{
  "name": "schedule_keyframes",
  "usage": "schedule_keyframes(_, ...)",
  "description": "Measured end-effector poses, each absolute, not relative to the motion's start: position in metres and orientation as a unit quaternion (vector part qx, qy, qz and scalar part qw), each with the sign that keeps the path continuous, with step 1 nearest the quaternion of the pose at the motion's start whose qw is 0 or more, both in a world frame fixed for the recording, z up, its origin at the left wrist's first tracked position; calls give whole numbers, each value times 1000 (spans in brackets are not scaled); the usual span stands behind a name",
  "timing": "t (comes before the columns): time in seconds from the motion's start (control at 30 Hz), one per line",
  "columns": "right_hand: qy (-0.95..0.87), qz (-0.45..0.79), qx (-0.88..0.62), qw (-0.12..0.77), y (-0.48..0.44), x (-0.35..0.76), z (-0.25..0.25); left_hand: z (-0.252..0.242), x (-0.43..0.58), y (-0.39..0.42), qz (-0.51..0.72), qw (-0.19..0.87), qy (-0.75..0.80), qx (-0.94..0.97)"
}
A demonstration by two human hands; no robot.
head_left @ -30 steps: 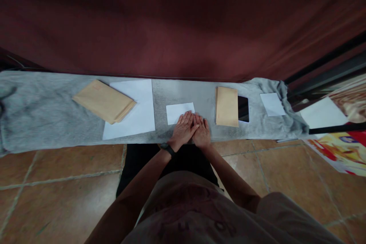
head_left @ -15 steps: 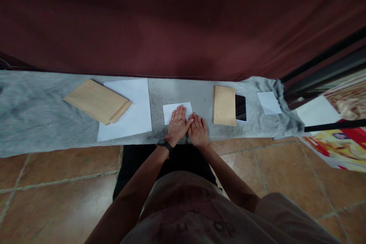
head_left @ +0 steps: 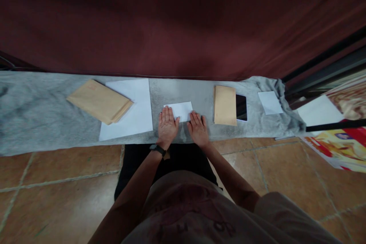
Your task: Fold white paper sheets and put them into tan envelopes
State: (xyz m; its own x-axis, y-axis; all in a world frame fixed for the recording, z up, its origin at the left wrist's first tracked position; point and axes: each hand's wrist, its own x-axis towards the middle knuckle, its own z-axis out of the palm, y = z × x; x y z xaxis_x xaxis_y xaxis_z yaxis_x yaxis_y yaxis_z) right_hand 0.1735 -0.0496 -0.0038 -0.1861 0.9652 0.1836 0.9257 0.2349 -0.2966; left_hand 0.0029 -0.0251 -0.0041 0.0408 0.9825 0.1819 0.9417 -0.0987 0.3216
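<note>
A small white piece of paper [head_left: 183,109], apparently folded, lies on the grey cloth in front of me. Over its left end my left hand [head_left: 167,125] rests flat, fingers stretched out, a dark watch on the wrist. At the paper's right end, my right hand [head_left: 198,129] lies palm down with its fingertips on or just beside the edge. Neither hand grips anything; both are open. The paper's lower left corner is hidden under my left hand.
On the left, brown envelopes [head_left: 98,102] lie on large white sheets [head_left: 140,110]. Right of my hands are more brown envelopes [head_left: 225,105], partly covering a dark-screened phone [head_left: 241,107]. Farther right lies another small white paper [head_left: 270,103]. The grey cloth [head_left: 42,110] borders a dark red curtain [head_left: 177,45].
My left hand has slid left across the paper, from its middle to its left end, and the hands are now apart. My right hand has barely moved.
</note>
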Motion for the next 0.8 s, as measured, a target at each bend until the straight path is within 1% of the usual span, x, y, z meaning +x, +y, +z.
schedule_keyframes(0.27, -810, 93, -563, 133, -19, 153, 4, -5, 2, -24, 168, 62, 669, 721)
schedule_keyframes(0.4, -817, 99, -552, 133, -8, 146, 4, -5, 1, -25, 168, 63, 667, 723)
schedule_keyframes(0.8, -761, 66, -628, 150, -3, 153, -7, -5, 2, -25, 178, 69, 667, 720)
